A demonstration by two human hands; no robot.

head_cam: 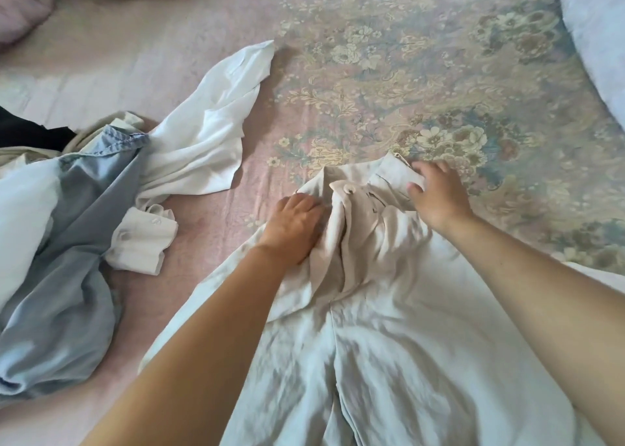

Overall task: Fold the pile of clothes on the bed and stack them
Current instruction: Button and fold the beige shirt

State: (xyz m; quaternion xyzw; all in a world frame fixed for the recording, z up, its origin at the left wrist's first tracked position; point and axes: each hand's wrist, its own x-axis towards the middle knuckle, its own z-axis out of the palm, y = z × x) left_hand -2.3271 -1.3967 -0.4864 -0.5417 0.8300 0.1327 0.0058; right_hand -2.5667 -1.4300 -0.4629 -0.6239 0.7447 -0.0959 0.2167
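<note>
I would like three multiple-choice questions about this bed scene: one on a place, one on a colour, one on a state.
1. Where does the pile of unfolded clothes lie from the person's view?
A. left
B. right
C. far end

2. What colour are the trousers under the hands?
A. black
B. beige
C. red

3. How are the trousers now?
A. folded
B. stacked
C. spread out, bunched at the waist

Answers: 1 A, it fills the left edge. 2 B, the cloth is pale beige. 3 C, left hand and right hand are at the rumpled waistband.
</note>
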